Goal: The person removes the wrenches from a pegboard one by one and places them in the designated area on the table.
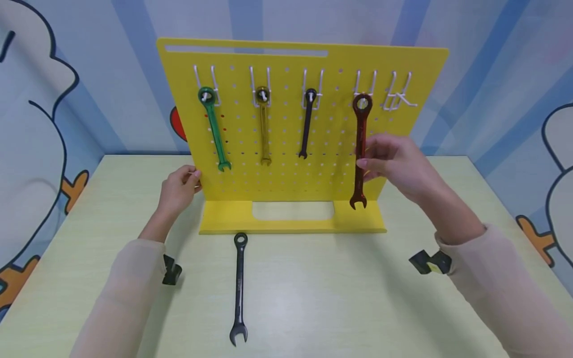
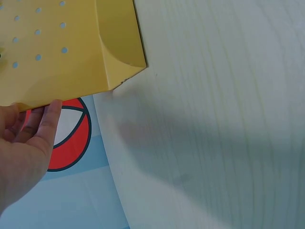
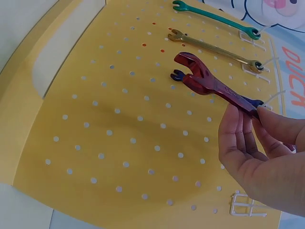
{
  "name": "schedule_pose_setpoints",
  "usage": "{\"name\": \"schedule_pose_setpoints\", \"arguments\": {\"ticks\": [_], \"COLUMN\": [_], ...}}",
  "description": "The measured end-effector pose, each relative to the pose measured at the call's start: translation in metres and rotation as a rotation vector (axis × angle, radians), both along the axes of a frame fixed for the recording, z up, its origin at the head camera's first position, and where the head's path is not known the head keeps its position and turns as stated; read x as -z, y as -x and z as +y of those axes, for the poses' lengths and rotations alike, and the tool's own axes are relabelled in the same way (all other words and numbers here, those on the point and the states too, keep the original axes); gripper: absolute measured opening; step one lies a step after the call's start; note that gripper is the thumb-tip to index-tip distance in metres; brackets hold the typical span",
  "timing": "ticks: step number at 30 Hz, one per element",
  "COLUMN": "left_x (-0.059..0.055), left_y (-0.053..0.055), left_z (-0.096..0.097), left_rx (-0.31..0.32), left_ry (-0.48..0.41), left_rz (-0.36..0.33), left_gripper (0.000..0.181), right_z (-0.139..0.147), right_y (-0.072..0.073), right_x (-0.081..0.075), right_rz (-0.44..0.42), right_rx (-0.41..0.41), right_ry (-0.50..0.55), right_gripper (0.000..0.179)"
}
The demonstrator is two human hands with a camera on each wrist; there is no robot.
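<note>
Orange-red capitals (image 3: 292,62) stand on the wall (image 1: 295,20), just beyond the edge of the yellow board (image 1: 224,216) in the right wrist view. D, U and C can be read; the next letter looks like a K, so the word seems to be "DUCK". Small marks show on the handle of the red wrench (image 1: 360,141) and on the dark wrench (image 1: 239,288) lying on the surface (image 1: 313,298), both too small to read.

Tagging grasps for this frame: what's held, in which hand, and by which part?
Right hand: holds the red wrench around mid-handle. Left hand: holds the yellow pegboard at its left edge in the head view.
</note>
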State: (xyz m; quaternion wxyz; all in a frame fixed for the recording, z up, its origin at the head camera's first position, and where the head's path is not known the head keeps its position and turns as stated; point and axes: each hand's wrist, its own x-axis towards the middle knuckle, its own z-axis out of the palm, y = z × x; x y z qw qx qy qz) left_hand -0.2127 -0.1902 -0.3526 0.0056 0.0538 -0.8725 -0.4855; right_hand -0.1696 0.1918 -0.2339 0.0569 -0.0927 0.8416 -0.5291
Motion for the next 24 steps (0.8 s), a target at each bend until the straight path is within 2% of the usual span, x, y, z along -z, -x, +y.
{"name": "schedule_pose_setpoints", "arguments": {"ticks": [14,19,24], "left_x": [0.002,0.004,0.004], "left_y": [0.003,0.004,0.004], "left_z": [-0.001,-0.001,-0.001], "left_rx": [-0.010,-0.016,-0.021], "left_ry": [-0.008,-0.008,-0.002], "left_rz": [-0.003,-0.009,-0.014], "left_gripper": [0.034,0.034,0.034], "right_z": [-0.006,-0.010,-0.016], "right_y": [-0.007,-0.006,-0.007], "right_x": [0.001,0.010,0.028], "right_rz": [0.004,-0.028,-0.104], "right_rx": [-0.042,-0.097,-0.122], "right_ry": [-0.001,-0.022,0.019], "right_gripper": [0.019,0.020,0.019]}}
